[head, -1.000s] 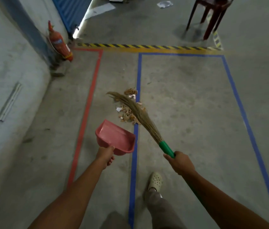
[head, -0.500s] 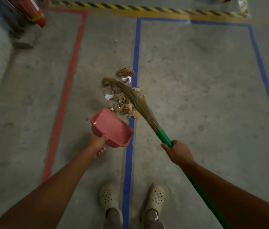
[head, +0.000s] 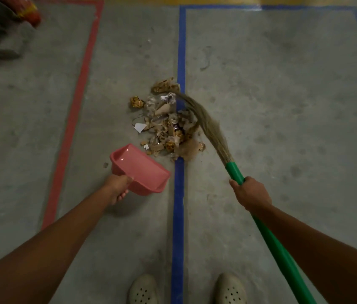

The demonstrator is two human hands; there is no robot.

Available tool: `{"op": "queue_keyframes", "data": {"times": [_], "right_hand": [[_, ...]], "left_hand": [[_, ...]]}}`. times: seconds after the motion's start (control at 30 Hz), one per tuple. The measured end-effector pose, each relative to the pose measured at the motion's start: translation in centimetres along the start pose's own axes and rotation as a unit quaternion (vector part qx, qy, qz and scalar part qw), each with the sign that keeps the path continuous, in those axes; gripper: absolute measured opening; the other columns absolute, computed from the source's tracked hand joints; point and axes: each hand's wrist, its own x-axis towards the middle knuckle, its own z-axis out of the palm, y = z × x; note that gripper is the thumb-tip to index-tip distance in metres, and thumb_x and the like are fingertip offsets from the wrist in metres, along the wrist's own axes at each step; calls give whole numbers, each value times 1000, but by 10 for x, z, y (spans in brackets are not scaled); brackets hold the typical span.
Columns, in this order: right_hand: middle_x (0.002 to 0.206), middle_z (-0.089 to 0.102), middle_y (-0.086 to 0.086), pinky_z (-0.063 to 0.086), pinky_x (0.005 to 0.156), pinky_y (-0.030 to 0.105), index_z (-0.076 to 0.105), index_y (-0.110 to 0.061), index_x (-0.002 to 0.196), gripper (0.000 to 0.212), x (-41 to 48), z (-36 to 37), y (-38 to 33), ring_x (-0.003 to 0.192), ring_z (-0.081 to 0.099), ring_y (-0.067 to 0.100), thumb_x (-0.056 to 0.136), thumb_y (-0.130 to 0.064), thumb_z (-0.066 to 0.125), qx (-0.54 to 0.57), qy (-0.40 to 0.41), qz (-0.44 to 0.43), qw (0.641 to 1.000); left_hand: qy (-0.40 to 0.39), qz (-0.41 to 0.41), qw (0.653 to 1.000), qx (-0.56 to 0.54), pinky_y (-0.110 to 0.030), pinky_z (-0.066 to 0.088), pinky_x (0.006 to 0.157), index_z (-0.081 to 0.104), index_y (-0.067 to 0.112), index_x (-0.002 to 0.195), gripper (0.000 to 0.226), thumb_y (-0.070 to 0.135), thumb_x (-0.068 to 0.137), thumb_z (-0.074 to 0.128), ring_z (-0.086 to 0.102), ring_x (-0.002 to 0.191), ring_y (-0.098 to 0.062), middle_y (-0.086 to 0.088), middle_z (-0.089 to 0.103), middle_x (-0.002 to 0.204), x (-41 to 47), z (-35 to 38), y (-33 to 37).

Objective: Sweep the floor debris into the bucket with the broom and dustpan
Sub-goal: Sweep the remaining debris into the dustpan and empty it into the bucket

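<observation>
Left hand (head: 118, 187) gripping pink dustpan (head: 142, 170), right hand (head: 251, 194) wrapped around green broom (head: 235, 172), bristles at 3 o'clock of debris (head: 168, 126) on floor (head: 282, 106), dustpan at 7 o'clock.

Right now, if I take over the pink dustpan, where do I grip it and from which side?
Grip the pink dustpan by the handle on its rear wall, where the left hand curls round it. Come from the person's side, low and left: the hollow seems to open away toward the debris, so that far rim should stay free.
</observation>
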Motion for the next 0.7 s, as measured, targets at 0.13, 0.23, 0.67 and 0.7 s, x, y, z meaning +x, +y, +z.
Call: {"op": "queue_keyframes", "data": {"times": [0.13,0.23,0.67,0.7], "right_hand": [[88,64,8,60,66,33,55,-8,104,47,23,15,-4,74,67,21,98,-54,48,-9,-17,17,1000],[85,63,6,52,53,26,55,-8,106,47,37,28,-6,65,62,16,98,-53,48,-28,-22,19,999],[72,59,-3,41,43,21,56,-18,102,37,105,54,-6,57,60,10,95,-54,50,-128,24,-56,990],[72,58,-4,40,43,21,56,-20,102,36,106,56,-6,57,59,10,95,-55,49,-140,31,-63,988]], "left_hand": [[-32,-18,999,5,-10,20,30,51,12,75,28,29,97,56,32,35,-8,-4,43,56,31,4,9],[-47,-24,999,13,-10,20,31,52,13,79,26,29,99,54,31,41,-9,-3,42,58,52,11,8],[-42,13,999,-12,-11,20,31,57,10,75,31,34,95,60,31,27,-5,-4,48,55,131,17,6],[-37,20,999,-16,-11,20,31,57,9,74,32,34,95,59,32,27,-6,-4,49,55,135,19,9]]}}
